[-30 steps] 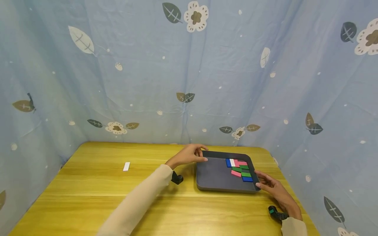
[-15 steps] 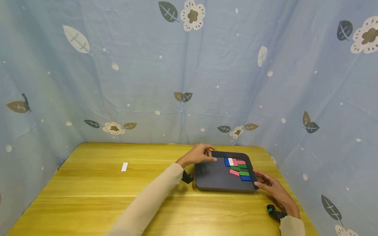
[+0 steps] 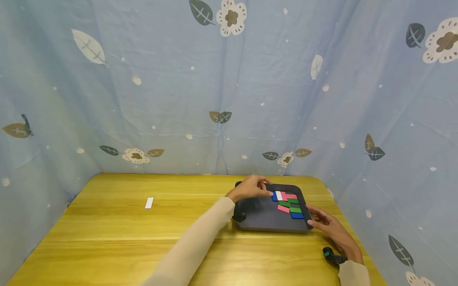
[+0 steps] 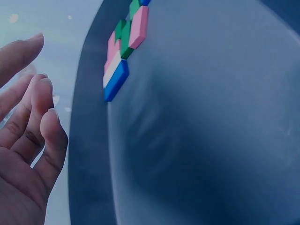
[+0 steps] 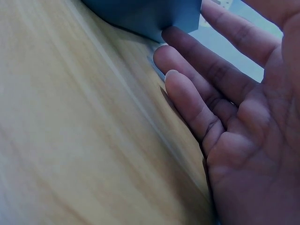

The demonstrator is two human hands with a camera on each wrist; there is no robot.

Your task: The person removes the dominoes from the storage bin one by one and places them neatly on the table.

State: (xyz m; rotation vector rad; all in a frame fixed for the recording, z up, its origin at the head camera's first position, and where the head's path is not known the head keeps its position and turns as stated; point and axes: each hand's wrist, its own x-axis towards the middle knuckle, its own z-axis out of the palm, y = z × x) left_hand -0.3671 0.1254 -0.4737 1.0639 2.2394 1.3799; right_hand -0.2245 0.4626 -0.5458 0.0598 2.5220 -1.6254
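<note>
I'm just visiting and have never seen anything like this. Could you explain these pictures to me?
There is no robot here: these are a person's bare left hand and right hand. The wide picture comes from a camera worn on the head, looking forward and down; the two close-ups come from cameras worn on the wrists. On the wooden-looking table stands a dark tray. Flat blue, white, pink and green pieces lie together toward its right side, and one white piece lies apart on the table to the left. The left hand is over the tray, the right hand at its right edge; neither holds a piece.
</note>
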